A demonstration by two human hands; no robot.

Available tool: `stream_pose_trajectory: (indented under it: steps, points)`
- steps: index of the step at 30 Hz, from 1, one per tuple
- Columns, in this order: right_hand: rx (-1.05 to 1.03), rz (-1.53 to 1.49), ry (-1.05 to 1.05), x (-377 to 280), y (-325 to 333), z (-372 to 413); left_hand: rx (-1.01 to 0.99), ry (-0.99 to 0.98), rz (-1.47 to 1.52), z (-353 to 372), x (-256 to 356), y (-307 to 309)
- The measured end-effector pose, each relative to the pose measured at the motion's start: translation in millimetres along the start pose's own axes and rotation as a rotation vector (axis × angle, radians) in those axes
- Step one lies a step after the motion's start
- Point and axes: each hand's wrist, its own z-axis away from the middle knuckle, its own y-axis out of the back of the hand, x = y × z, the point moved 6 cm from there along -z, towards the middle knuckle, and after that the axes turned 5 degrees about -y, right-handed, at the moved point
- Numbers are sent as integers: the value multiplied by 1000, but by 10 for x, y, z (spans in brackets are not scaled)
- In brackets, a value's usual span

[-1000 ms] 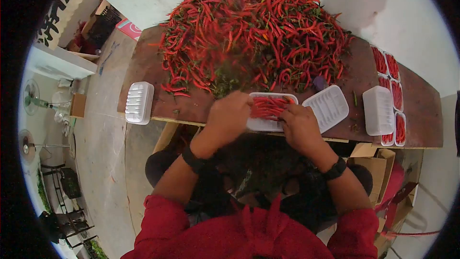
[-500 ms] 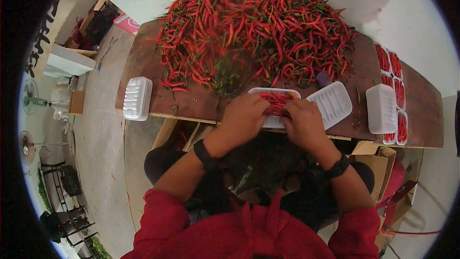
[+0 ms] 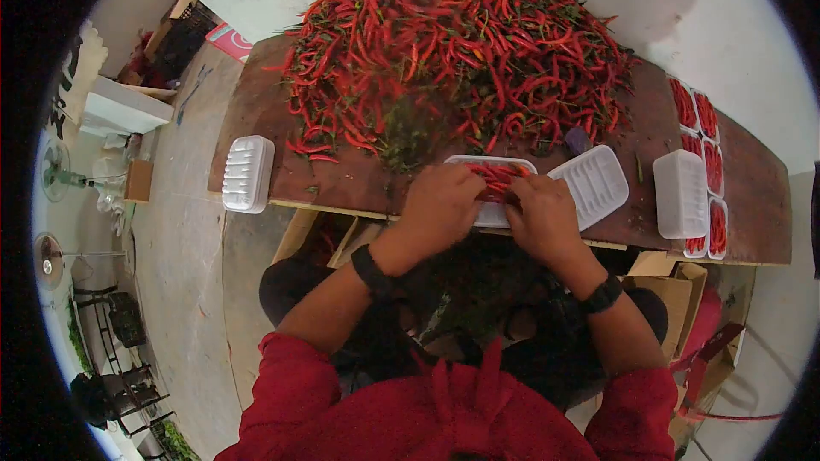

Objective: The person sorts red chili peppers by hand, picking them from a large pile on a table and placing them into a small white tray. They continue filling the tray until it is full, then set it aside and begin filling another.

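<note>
Both hands meet over a white tray (image 3: 491, 160) at the table's front edge, where a small bunch of red chilies (image 3: 497, 174) lies. My left hand (image 3: 440, 205) presses its curled fingers on the bunch's left end. At the right end, the fingers of my right hand (image 3: 544, 215) are closed on the same chilies. Another white tray (image 3: 594, 188) rests just right of my right hand, with no chilies in it. Behind the hands rises a large heap of red chilies (image 3: 461, 51) with green stems.
A stack of white trays (image 3: 248, 175) is at the table's left edge. More stacked trays (image 3: 680, 195) stand at the right, beside several chili-filled trays (image 3: 714, 166). A purple object (image 3: 577, 138) lies by the heap. Cardboard boxes (image 3: 670, 299) are below the table.
Both hands stay at the tray, with only slight finger shifts on the chilies. The whole view has moved very slightly.
</note>
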Motion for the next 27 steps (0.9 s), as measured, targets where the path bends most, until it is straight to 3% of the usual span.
stream_pose_trajectory:
  steps: [8,15,22,27]
  points:
    - [-25,20,-24,-2,-6,-15,54,-58,1,2,-12,-22]
    - [-18,47,-27,19,75,5,34,-66,-84,-27,-93,307]
    - [77,14,-30,3,270,-10,255,292,-465,229,-911,824]
    - [71,2,-28,-9,270,40,113,413,-449,403,-1218,696]
